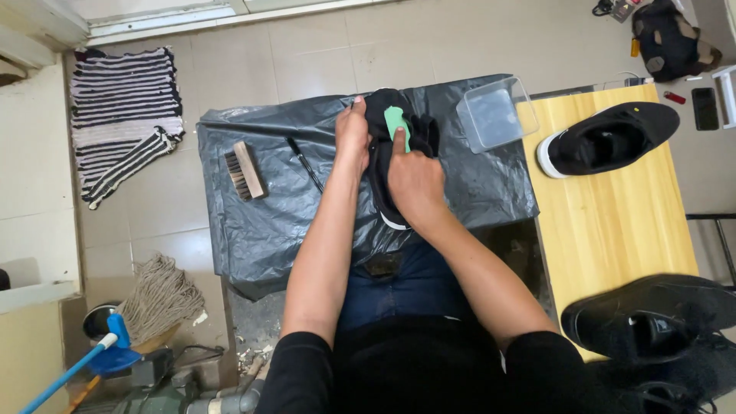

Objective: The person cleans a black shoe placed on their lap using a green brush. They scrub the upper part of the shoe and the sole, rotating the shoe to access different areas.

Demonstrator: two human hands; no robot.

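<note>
Over black sheet (276, 207): left hand (353, 138) grip clamped on black shoe (381, 165); right hand (414, 180) grip pinching green sponge (397, 126).

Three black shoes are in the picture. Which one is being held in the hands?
The black shoe over the black plastic sheet, gripped by the left hand while the right hand presses a green sponge on it. The other two rest untouched on the wooden table.

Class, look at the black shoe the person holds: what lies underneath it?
Under the black shoe lies a crumpled black plastic sheet, spread over the floor. The left hand steadies the shoe; the right hand presses a green cloth on it. What the sheet itself covers cannot be seen.
</note>
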